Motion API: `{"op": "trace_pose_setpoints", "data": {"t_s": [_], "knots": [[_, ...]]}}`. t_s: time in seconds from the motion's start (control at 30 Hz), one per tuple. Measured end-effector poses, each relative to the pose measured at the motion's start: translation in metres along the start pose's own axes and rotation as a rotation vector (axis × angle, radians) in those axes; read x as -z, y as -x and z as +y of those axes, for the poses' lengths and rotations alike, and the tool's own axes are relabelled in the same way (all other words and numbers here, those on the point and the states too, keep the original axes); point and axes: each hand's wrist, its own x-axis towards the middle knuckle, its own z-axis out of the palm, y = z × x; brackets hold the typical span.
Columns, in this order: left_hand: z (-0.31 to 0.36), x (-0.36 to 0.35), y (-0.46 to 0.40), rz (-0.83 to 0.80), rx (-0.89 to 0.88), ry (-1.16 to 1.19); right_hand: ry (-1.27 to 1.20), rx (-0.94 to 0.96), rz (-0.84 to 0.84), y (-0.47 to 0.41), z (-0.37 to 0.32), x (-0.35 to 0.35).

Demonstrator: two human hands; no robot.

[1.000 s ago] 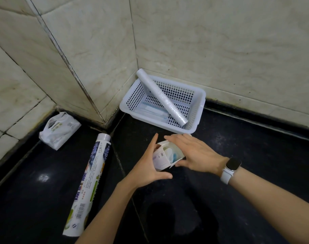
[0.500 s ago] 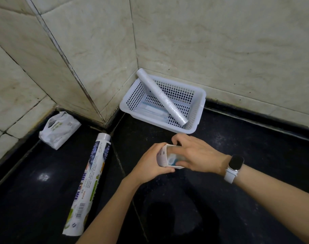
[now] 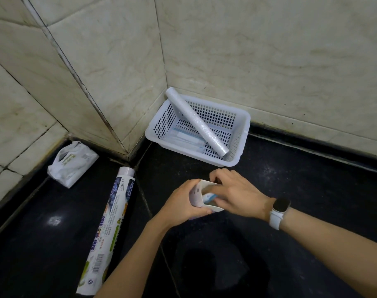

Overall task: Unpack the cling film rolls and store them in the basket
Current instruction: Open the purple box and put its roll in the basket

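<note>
A white perforated basket stands in the tiled corner. A bare cling film roll leans across it, one end up on the back left rim. A flat packet lies on the basket's bottom. A cling film roll in its printed wrapper lies on the dark counter to the left. My left hand grips a small white carton in front of the basket. My right hand has fingers inside the carton's open end, on something bluish-white.
A crumpled white plastic bag lies at the left wall. Tiled walls close in the back and left. A raised dark ledge runs along the back wall. A white watch sits on my right wrist.
The carton has been squeezed and turned so its open end faces right. My right fingers have gone deeper into it. Both hands shifted slightly lower.
</note>
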Motion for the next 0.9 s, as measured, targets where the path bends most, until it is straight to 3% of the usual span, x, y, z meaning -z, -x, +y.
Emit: {"op": "trace_pose_setpoints", "data": {"t_s": [0.13, 0.3, 0.4, 0.47, 0.57, 0.67, 0.8, 0.87, 0.9], "knots": [[-0.006, 0.017, -0.003, 0.11, 0.076, -0.098, -0.406, -0.213, 0.196, 0.004, 0.009, 0.013], [-0.027, 0.037, -0.018, -0.082, 0.361, -0.389, -0.666, -0.588, 0.533, -0.009, 0.035, 0.026], [-0.034, 0.044, -0.026, -0.087, 0.396, -0.448, -0.843, -0.696, 0.697, -0.034, 0.051, 0.028], [-0.035, 0.049, -0.032, -0.019, 0.356, -0.462, -0.95, -0.755, 0.712, -0.056, 0.061, 0.024], [-0.031, 0.06, -0.05, 0.229, 0.234, -0.426, -0.99, -0.8, 0.548, -0.099, 0.073, 0.012], [-0.031, 0.073, -0.073, 0.468, 0.138, -0.484, -0.817, -0.715, 0.299, -0.141, 0.078, -0.002], [-0.045, 0.083, -0.097, 0.457, 0.122, -0.608, -0.351, -0.519, -0.175, -0.17, 0.089, -0.021], [-0.052, 0.084, -0.103, 0.432, 0.113, -0.665, -0.125, -0.48, -0.268, -0.176, 0.092, -0.028], [-0.055, 0.084, -0.104, 0.437, 0.098, -0.678, -0.024, -0.484, -0.236, -0.178, 0.092, -0.031]]}}
